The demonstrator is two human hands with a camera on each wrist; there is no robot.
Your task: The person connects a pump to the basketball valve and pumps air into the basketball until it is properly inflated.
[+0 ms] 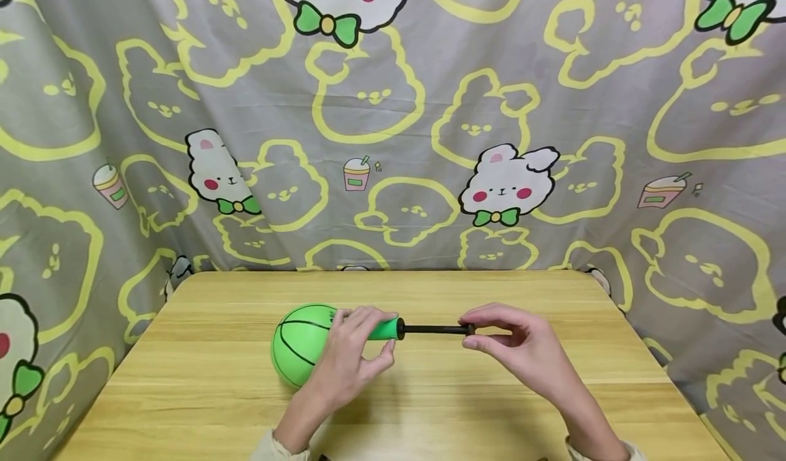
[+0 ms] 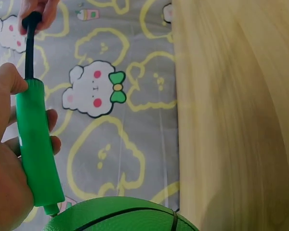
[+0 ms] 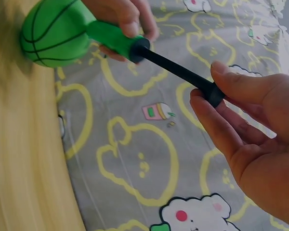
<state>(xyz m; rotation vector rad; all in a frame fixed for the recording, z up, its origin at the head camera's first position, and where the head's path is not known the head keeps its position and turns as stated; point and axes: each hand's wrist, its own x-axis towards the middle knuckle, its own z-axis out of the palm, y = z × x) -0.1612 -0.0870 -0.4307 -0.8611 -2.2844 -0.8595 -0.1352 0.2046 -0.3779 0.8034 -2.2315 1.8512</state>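
Observation:
A green ball (image 1: 301, 345) with black seam lines sits on the table at the left of the head view. My left hand (image 1: 353, 352) grips the green barrel of a hand pump (image 2: 36, 144), its fingers curled round it. In the left wrist view the narrow end of the pump meets the ball; whether a needle goes in cannot be told. The black rod is drawn out to the right. My right hand (image 1: 522, 345) pinches the black handle (image 3: 213, 95) at the rod's end between thumb and fingers.
The wooden table (image 1: 491, 406) lies beneath both hands. Behind it and at both sides hangs a grey curtain (image 1: 424, 140) with yellow outlines and white cartoon rabbits, close to the table's back edge.

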